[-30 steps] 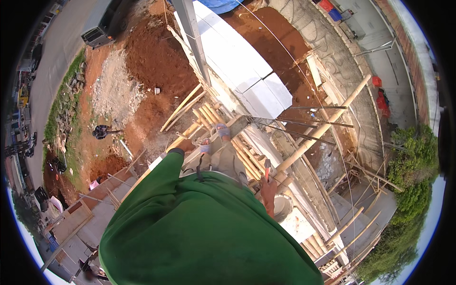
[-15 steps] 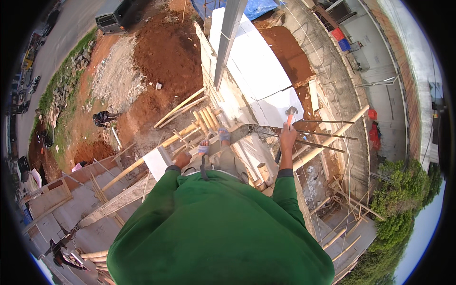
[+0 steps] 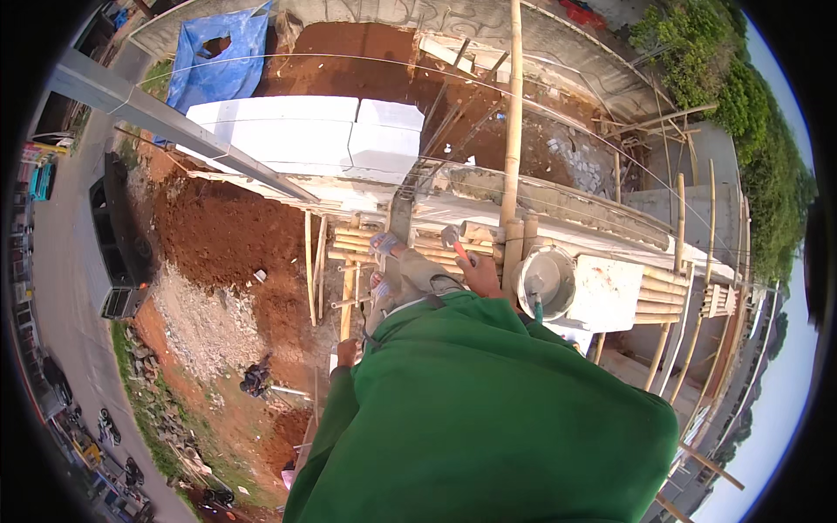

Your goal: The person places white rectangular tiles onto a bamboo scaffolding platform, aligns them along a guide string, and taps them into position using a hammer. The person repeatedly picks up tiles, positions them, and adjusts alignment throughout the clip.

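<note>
My right hand (image 3: 481, 275) is closed round the orange handle of a hammer (image 3: 452, 237), its metal head pointing up over bamboo poles. Down at my left side, my left hand (image 3: 347, 352) is curled at the edge of a white block (image 3: 333, 363); only a sliver of that block shows. Just right of my right hand stands a bucket (image 3: 547, 281) of grey mortar, a green-handled tool (image 3: 538, 309) leaning in it. Beyond my sandalled feet runs a wall of large white blocks (image 3: 288, 135).
Bamboo poles (image 3: 353, 244) form the scaffold under my feet. An upright bamboo pole (image 3: 513, 113) rises by the bucket, beside a pale board (image 3: 606, 292). Thin steel bars (image 3: 453, 122) stick up at the wall's end. A metal beam (image 3: 192, 131) slants across the left. Red soil lies far below.
I have turned to the right, so the white wall now lies ahead and left. The hammer has come in closer to my body. The mortar bucket has come into view.
</note>
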`<move>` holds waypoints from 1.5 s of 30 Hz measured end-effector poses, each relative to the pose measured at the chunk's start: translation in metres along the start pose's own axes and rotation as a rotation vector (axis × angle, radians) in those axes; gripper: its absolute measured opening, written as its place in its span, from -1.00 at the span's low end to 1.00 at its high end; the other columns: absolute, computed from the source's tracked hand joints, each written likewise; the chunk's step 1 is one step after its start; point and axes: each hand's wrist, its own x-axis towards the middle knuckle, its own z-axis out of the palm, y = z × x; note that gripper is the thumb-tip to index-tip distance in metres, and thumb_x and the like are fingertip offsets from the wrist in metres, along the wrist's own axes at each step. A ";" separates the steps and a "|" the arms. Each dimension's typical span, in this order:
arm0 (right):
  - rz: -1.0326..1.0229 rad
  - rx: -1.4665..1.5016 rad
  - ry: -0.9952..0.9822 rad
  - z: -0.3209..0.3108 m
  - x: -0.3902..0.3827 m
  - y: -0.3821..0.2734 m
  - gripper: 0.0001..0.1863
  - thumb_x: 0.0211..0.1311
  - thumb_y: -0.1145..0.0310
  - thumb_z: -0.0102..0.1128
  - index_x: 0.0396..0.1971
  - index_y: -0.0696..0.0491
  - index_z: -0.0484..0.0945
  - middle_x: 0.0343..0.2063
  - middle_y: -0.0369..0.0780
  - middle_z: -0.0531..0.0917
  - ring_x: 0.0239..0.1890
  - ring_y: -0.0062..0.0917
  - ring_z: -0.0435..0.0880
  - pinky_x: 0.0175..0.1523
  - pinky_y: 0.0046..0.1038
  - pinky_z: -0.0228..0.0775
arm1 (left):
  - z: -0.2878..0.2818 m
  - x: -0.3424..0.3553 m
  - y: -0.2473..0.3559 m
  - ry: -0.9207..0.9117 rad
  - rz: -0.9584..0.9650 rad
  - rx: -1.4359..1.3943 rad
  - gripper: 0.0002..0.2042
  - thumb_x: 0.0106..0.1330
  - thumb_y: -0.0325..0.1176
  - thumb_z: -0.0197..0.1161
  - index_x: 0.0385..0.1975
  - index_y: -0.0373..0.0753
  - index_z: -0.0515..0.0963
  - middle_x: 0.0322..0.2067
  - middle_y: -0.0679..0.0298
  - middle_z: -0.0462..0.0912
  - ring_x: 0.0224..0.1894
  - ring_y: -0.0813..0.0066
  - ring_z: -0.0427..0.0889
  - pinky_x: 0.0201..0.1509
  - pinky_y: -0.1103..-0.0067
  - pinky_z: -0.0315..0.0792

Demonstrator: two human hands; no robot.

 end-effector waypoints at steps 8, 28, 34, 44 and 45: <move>0.306 -0.129 0.409 -0.014 -0.150 0.080 -0.65 0.43 0.11 0.12 -0.19 0.14 0.55 -0.41 0.11 0.70 -0.23 0.07 0.71 -0.13 0.05 0.49 | -0.091 0.011 0.078 -0.152 0.085 0.363 -0.85 0.33 -0.18 0.27 -0.30 -0.10 0.60 -0.48 0.46 0.53 -0.46 0.54 0.58 -0.53 0.60 0.28; 1.210 -0.278 0.800 0.089 -0.192 0.197 -0.40 0.47 -0.13 0.04 -0.02 0.21 0.42 -0.08 -0.02 0.51 0.03 -0.07 0.57 0.07 -0.04 0.42 | 0.005 0.053 0.338 -0.125 0.396 0.559 -0.72 0.39 -0.22 0.29 -0.14 -0.32 0.72 -0.36 0.18 0.77 -0.40 0.45 0.67 -0.29 0.44 0.51; 0.793 -0.647 0.906 0.027 -0.150 0.182 -0.39 0.33 -0.06 0.24 0.07 0.18 0.37 -0.07 -0.04 0.53 -0.06 -0.10 0.61 0.04 -0.05 0.48 | 0.023 0.027 0.296 -0.104 0.410 0.688 -0.64 0.34 -0.12 0.26 -0.15 -0.33 0.70 -0.36 0.02 0.73 -0.32 0.09 0.69 -0.18 0.24 0.51; 0.666 -0.281 0.371 -0.108 -0.067 0.233 -0.56 0.14 0.12 0.30 -0.20 0.18 0.44 -0.22 0.01 0.70 -0.31 0.01 0.76 -0.25 -0.10 0.65 | -0.054 0.013 0.211 0.176 0.261 0.622 -0.53 0.23 -0.05 0.37 -0.21 -0.46 0.68 -0.23 -0.24 0.73 -0.08 -0.13 0.73 -0.05 0.18 0.55; 0.722 0.027 0.238 -0.118 -0.054 0.241 -0.57 0.14 0.09 0.31 -0.23 0.15 0.46 -0.29 -0.05 0.69 -0.38 -0.07 0.75 -0.28 -0.11 0.63 | -0.057 0.015 0.202 0.215 0.227 0.564 -0.55 0.25 -0.07 0.36 -0.22 -0.45 0.68 -0.27 -0.21 0.73 -0.13 -0.09 0.75 -0.08 0.19 0.56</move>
